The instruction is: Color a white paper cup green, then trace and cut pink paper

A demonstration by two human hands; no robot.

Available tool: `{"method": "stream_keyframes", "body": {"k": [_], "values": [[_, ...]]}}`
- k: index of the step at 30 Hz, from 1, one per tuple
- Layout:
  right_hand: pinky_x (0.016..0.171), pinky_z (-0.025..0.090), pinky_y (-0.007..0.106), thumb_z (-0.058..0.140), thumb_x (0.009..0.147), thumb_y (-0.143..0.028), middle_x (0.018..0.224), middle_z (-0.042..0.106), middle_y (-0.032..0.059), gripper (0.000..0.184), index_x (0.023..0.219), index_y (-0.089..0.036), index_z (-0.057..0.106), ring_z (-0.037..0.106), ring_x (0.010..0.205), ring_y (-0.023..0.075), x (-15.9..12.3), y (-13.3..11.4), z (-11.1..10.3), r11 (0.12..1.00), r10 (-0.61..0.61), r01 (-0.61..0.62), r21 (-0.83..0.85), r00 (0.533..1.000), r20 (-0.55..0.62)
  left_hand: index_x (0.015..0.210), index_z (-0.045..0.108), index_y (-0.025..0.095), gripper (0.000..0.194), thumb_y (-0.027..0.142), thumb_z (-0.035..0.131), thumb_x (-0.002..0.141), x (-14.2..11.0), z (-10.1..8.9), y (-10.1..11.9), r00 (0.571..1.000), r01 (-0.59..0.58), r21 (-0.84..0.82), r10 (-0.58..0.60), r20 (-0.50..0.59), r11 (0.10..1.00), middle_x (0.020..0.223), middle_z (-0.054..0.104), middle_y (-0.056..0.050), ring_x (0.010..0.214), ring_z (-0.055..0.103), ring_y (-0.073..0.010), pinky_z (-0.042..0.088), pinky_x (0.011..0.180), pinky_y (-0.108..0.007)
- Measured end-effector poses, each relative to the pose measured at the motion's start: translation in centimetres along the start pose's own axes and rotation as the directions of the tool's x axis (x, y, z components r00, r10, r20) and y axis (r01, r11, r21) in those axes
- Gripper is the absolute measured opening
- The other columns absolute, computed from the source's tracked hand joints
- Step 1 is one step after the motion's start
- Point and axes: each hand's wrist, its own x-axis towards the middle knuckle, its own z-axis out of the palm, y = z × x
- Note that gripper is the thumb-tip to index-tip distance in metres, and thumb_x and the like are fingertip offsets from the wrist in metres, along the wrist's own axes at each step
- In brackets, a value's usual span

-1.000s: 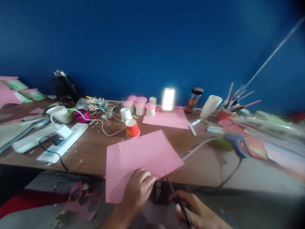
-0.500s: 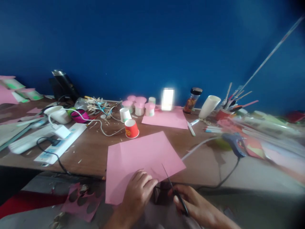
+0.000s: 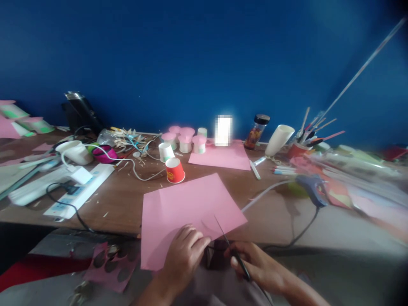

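Observation:
A large sheet of pink paper (image 3: pixel 178 208) hangs partly over the front edge of the table. My left hand (image 3: pixel 186 250) grips its lower edge, fingers together on top. In my right hand (image 3: pixel 251 261) is a slim pointed tool with a black handle (image 3: pixel 241 265); its kind is unclear. The thin tip points up and left over the sheet's lower right part, beside a faint curved line on the paper. Below the table, at left, lies a pink paper scrap (image 3: pixel 110 270) with several round holes.
A red paper cup (image 3: pixel 175 171) and white cup (image 3: pixel 166 152) stand behind the sheet, near pink-topped cups (image 3: pixel 185 140). A glue gun (image 3: pixel 314 190) lies right, its cord crossing the table edge. Left is a power strip (image 3: pixel 79 191). Further back are a jar (image 3: pixel 256 132) and brush cup (image 3: pixel 298 149).
The whole view has shifted slightly. Both hands keep almost the same place on the sheet, and the tool's tip stays over the paper.

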Motion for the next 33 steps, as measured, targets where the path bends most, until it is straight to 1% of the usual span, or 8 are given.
{"method": "stream_keyframes", "body": {"k": [5, 8, 13, 17, 21, 26, 33], "values": [[0.052, 0.034, 0.019, 0.059, 0.077, -0.057, 0.068, 0.053, -0.0007, 0.051, 0.097, -0.011, 0.059, 0.048, 0.06, 0.0105, 0.1, 0.4, -0.3, 1.0, -0.005, 0.005, -0.007, 1.0, 0.015, 0.094, 0.062, 0.017, 0.018, 0.018, 0.044, 0.09, -0.1, 0.2, 0.0, 1.0, -0.011, 0.012, 0.011, -0.025, 1.0, 0.077, 0.058, -0.004, 0.078, 0.05, -0.0174, 0.044, 0.082, -0.037], [0.052, 0.034, 0.019, 0.058, 0.079, -0.056, 0.068, 0.052, -0.0012, 0.049, 0.097, -0.01, 0.059, 0.047, 0.059, 0.0099, 0.2, 0.6, -0.2, 1.0, -0.005, 0.005, -0.001, 1.0, 0.018, 0.095, 0.062, 0.018, 0.018, 0.019, 0.044, 0.09, -0.1, 0.2, 0.0, 1.0, -0.01, 0.023, 0.011, -0.012, 1.0, 0.076, 0.057, -0.003, 0.077, 0.05, -0.0174, 0.044, 0.081, -0.037], [0.052, 0.033, 0.019, 0.06, 0.078, -0.054, 0.068, 0.051, -0.0011, 0.049, 0.096, -0.01, 0.059, 0.047, 0.059, 0.0099, 0.2, 0.4, 0.0, 1.0, -0.003, 0.003, -0.004, 1.0, 0.019, 0.095, 0.063, 0.018, 0.019, 0.019, 0.044, 0.091, -0.1, 0.2, 0.0, 1.0, -0.004, 0.03, 0.004, -0.001, 1.0, 0.077, 0.058, -0.003, 0.078, 0.05, -0.0177, 0.045, 0.08, -0.037], [0.05, 0.032, 0.019, 0.06, 0.078, -0.054, 0.065, 0.051, -0.0012, 0.047, 0.093, -0.009, 0.06, 0.045, 0.057, 0.0094, 0.2, 0.2, 0.2, 1.0, 0.002, -0.002, -0.031, 1.0, -0.006, 0.095, 0.063, 0.018, 0.019, 0.018, 0.044, 0.09, 0.0, 0.3, -0.2, 1.0, -0.027, 0.029, 0.027, -0.009, 0.999, 0.076, 0.058, -0.004, 0.077, 0.05, -0.0177, 0.045, 0.08, -0.037], [0.049, 0.033, 0.019, 0.058, 0.08, -0.05, 0.062, 0.05, -0.0021, 0.041, 0.088, -0.01, 0.06, 0.044, 0.055, 0.0091, 0.3, 0.2, 0.2, 0.999, -0.016, 0.015, -0.036, 1.0, -0.02, 0.099, 0.062, 0.018, 0.019, 0.018, 0.045, 0.09, -0.2, 0.4, -0.3, 1.0, -0.026, 0.029, 0.026, -0.005, 0.999, 0.079, 0.059, -0.004, 0.079, 0.051, -0.0173, 0.045, 0.084, -0.039], [0.047, 0.033, 0.018, 0.053, 0.085, -0.044, 0.057, 0.047, -0.0035, 0.032, 0.079, -0.012, 0.059, 0.043, 0.051, 0.0084, 0.8, 1.0, 0.2, 0.997, -0.046, 0.043, -0.064, 0.998, -0.038, 0.099, 0.062, 0.019, 0.017, 0.016, 0.049, 0.088, -0.4, 0.5, -0.4, 0.999, -0.029, 0.053, 0.03, -0.028, 0.998, 0.08, 0.06, -0.003, 0.08, 0.052, -0.017, 0.045, 0.086, -0.039], [0.045, 0.031, 0.018, 0.053, 0.085, -0.042, 0.054, 0.044, -0.0049, 0.032, 0.07, -0.014, 0.054, 0.043, 0.048, 0.0075, 1.3, 2.0, 0.4, 0.996, -0.048, 0.042, -0.08, 0.996, -0.08, 0.101, 0.062, 0.018, 0.018, 0.015, 0.051, 0.087, -0.2, 0.5, -0.5, 0.999, -0.042, 0.069, 0.044, -0.031, 0.997, 0.08, 0.06, -0.002, 0.079, 0.052, -0.0167, 0.045, 0.087, -0.039]]}}
